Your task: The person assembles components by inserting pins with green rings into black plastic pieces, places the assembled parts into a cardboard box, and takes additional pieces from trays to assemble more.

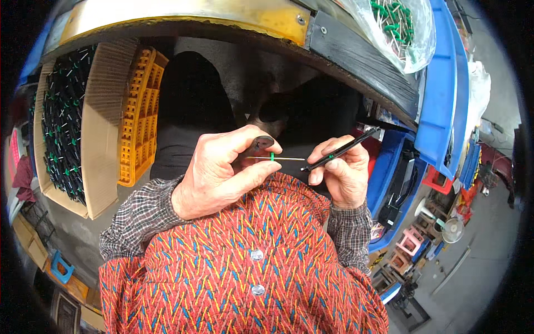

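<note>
In front of my lap, my left hand [214, 172] pinches a thin metal rod [291, 160] with a small green collar, between thumb and fingers. A dark brown cover [263, 142] sits at one of that hand's fingertips. My right hand [349, 177] is closed around a slim black pen-shaped piece [349, 148] with a green spot on its side. This piece slants up to the right, and its lower end lies close to the rod's right tip. Whether the two touch, I cannot tell.
At left stands a cardboard box [100, 131] of many black pieces with green parts, beside an orange plastic crate [139, 119]. A workbench edge [222, 28] crosses ahead. A clear bag of green-headed rods [397, 30] lies by a blue tray [442, 94]. A blue bin [384, 172] is right.
</note>
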A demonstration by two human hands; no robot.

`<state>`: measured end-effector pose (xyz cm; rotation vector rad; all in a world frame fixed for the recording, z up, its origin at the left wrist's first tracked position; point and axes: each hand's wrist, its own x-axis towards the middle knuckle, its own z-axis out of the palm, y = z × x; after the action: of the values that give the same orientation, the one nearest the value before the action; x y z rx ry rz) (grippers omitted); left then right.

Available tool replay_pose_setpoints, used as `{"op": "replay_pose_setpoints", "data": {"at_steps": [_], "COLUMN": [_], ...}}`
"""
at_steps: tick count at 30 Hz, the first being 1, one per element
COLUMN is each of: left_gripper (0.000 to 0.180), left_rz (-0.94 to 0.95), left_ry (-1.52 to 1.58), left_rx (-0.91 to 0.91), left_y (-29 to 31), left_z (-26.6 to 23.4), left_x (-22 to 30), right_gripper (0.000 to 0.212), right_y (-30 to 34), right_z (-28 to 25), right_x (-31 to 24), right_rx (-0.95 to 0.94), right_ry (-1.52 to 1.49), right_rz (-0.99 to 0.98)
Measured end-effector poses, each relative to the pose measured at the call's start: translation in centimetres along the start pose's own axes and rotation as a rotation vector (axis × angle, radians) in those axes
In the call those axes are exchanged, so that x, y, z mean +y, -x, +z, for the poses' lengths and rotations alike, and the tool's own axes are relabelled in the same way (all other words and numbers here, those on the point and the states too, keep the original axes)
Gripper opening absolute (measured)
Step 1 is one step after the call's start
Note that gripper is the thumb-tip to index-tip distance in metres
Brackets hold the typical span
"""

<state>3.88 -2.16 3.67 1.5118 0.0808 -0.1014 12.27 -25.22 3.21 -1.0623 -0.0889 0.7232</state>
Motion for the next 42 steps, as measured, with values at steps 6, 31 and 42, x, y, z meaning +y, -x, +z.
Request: {"op": "replay_pose_setpoints", "data": {"at_steps": [6, 31, 42], "left_gripper": [0.016, 0.018, 0.021], "left_rz": [-0.013, 0.052, 0.19], "left_ry": [0.046, -0.078, -0.18], "left_rx": [-0.024, -0.032, 0.005], "left_y": [-1.3, -2.5, -2.3], "left_z": [0.9, 1.2, 1.4], "left_x": [-0.4, -1.7, -1.8], "right_gripper": [0.019, 0.015, 0.019], "right_y": [-0.2, -1.4, -1.1], "right_z": [-0.5, -0.7, -0.5], "right_x": [1.6, 3.2, 3.1], "right_rx": [-0.018, -0.019, -0.028], "right_ry": [-0.061, -0.052, -0.027], "right_rz": [-0.038, -0.005, -0.027]}}
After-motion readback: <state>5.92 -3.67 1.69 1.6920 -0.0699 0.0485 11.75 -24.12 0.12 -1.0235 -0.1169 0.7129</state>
